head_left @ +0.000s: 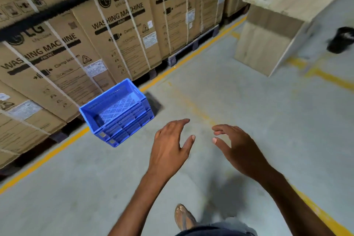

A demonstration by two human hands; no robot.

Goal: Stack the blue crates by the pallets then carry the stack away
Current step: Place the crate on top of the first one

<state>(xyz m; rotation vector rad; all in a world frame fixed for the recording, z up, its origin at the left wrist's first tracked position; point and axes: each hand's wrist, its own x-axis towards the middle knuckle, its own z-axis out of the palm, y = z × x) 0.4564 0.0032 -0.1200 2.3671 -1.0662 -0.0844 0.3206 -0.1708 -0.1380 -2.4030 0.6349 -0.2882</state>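
Note:
A stack of blue plastic crates (pixel 116 113), nested one in another, stands on the grey floor beside the dark pallets (pixel 193 48) that carry cardboard washing-machine boxes. The top crate is empty and shows its perforated bottom. My left hand (pixel 170 145) hovers to the right of the stack, apart from it, fingers spread and holding nothing. My right hand (pixel 235 145) floats further right at the same height, also open and empty. Both forearms reach forward from the bottom of the view.
Tall cardboard boxes (pixel 118 30) line the left side behind a yellow floor line (pixel 47 157). A large wooden block (pixel 272 30) stands at the right rear, with a black bin (pixel 341 40) beyond it. My sandalled foot (pixel 183 216) is on the floor below my hands.

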